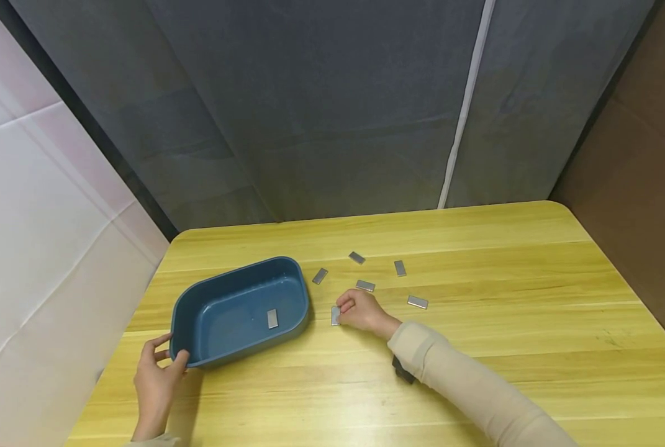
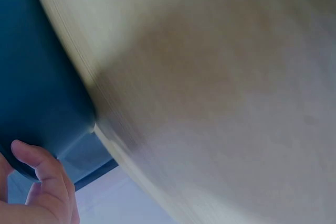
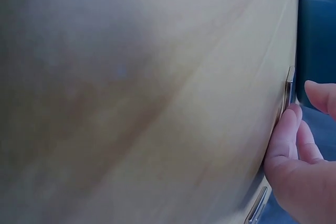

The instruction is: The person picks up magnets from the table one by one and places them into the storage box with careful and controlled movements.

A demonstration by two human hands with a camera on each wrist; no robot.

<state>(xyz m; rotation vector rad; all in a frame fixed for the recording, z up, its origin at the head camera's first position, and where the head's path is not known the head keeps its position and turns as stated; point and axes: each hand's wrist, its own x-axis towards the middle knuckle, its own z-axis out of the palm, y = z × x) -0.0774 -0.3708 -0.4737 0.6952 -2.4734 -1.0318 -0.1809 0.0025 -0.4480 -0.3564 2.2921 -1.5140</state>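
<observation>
A blue rectangular basin (image 1: 237, 357) stands at the left of the table, with one small flat silver rectangle (image 1: 272, 319) lying inside. My left hand (image 1: 156, 382) grips its near left corner, thumb and fingers on either side of the rim; the left wrist view shows the fingers (image 2: 50, 177) curled at the wall. To the right of the basin, my right hand (image 1: 360, 310) has its fingertips at the edge of another silver rectangle (image 1: 334, 316) on the table. In the right wrist view the thumb (image 3: 320, 95) stands apart from that silver rectangle (image 3: 289, 85).
Several more silver rectangles lie spread beyond and right of my right hand, among them a near one (image 1: 365, 285), a far one (image 1: 357, 257) and a rightmost one (image 1: 418, 302). The wooden table (image 1: 505, 347) meets a grey curtain (image 1: 338, 124) at the back.
</observation>
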